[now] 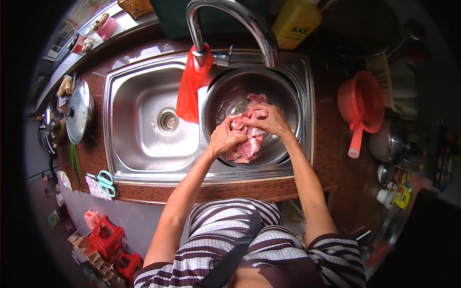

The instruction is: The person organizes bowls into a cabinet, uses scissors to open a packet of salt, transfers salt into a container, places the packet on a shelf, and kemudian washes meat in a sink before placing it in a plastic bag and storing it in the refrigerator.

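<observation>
Pieces of raw meat (254, 142) are gathered between both hands over a round stainless steel basin (288, 86), which sits in the right bowl of a double sink. My left hand (225, 137) grips the meat from its left side, thumb against it. My right hand (272, 120) curls over its upper right part. Some shiny wet surface shows in the basin behind the meat. Above the basin curves a chrome faucet (245, 10), and a red plastic bag (191, 90) hangs from its base, left of the basin.
The sink's left bowl (137, 133) has a drain strainer (168, 121). Scissors with turquoise handles (106, 183) lie on a cloth at the left counter edge, near a glass-lidded pot (78, 112). A red plastic dipper (360, 104) lies right; a yellow detergent bottle (297, 23) stands behind.
</observation>
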